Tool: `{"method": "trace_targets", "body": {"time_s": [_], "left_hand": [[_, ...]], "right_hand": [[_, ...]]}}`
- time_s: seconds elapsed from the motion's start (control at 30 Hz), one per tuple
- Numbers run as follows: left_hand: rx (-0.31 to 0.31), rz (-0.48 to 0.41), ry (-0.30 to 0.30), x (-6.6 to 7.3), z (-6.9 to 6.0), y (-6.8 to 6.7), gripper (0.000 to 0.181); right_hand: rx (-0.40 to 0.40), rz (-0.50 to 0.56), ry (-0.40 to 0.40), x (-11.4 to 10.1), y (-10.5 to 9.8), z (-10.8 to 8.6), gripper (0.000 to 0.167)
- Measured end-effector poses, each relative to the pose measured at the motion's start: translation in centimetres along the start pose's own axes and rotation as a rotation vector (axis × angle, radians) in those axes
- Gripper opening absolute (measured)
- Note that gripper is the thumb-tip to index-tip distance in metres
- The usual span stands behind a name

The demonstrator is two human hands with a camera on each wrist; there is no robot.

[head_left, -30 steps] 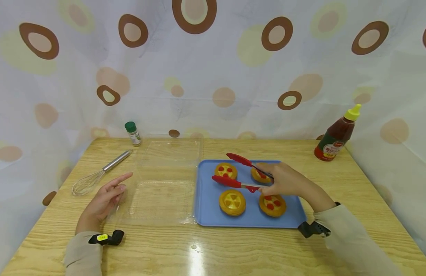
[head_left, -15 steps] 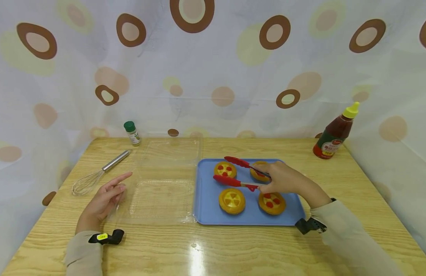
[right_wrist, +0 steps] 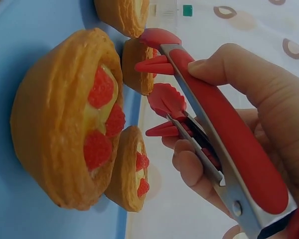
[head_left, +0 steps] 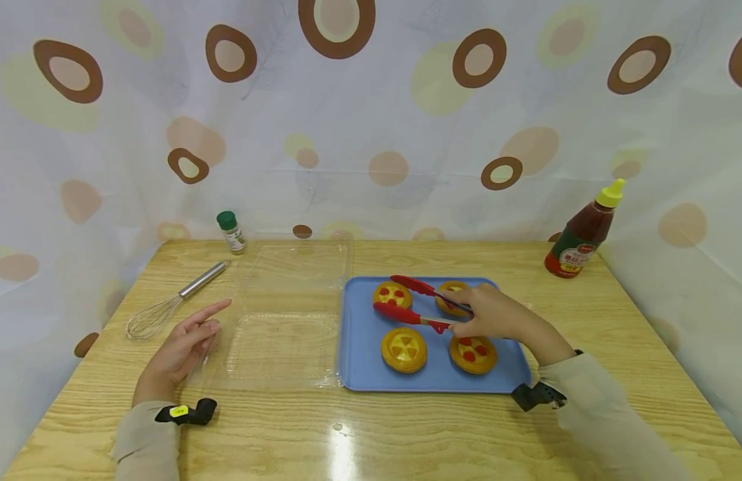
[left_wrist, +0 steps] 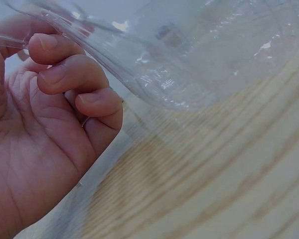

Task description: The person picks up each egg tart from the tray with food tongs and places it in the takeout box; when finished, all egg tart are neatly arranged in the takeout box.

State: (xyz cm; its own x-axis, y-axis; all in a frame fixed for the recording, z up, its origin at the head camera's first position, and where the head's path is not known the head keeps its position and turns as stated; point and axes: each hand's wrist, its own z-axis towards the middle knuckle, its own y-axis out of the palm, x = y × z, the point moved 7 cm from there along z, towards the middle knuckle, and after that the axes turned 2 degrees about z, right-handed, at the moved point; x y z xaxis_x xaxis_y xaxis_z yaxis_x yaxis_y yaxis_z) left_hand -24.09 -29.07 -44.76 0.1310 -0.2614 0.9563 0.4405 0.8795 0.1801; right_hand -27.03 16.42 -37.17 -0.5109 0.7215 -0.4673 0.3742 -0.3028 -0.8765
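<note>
We hold red-tipped tongs (head_left: 398, 313) in our right hand (head_left: 494, 315), thumb pressed along the red grip of one arm and the other fingers curled round the opposite arm. The tongs' two tips stand apart over the blue tray (head_left: 360, 364), around the back-left tart as the head view shows it; we cannot tell whether they touch it.

Four tarts sit on the tray in two rows. The back-left tart (head_left: 391, 294), the back-right tart (head_left: 450, 290) and the front-right tart (head_left: 472, 363) carry red berry-like pieces, while the front-left tart (head_left: 404, 352) has yellow wedges. Our right hand partly covers the two on its side.

Our left hand (head_left: 180, 352) rests at the left edge of a clear plastic clamshell container (head_left: 281, 347), index finger extended and the others loosely curled; we cannot tell whether they pinch the wall. The container lies open just beside the tray, its lid (head_left: 299, 262) folded back.

On the wooden bench (head_left: 269, 437) we also have a wire whisk (head_left: 201, 281), a green-capped spice jar (head_left: 232, 237) and, at far right, a yellow-capped sauce bottle (head_left: 578, 242).
</note>
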Motion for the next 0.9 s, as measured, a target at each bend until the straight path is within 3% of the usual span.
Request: {"method": "trace_targets", "body": {"time_s": [0.9], "left_hand": [[-0.008,-0.021,-0.007,0.06,0.01,0.12,0.050]], "right_hand": [[0.031,-0.023,-0.011,-0.07,0.15,0.06,0.067]]}}
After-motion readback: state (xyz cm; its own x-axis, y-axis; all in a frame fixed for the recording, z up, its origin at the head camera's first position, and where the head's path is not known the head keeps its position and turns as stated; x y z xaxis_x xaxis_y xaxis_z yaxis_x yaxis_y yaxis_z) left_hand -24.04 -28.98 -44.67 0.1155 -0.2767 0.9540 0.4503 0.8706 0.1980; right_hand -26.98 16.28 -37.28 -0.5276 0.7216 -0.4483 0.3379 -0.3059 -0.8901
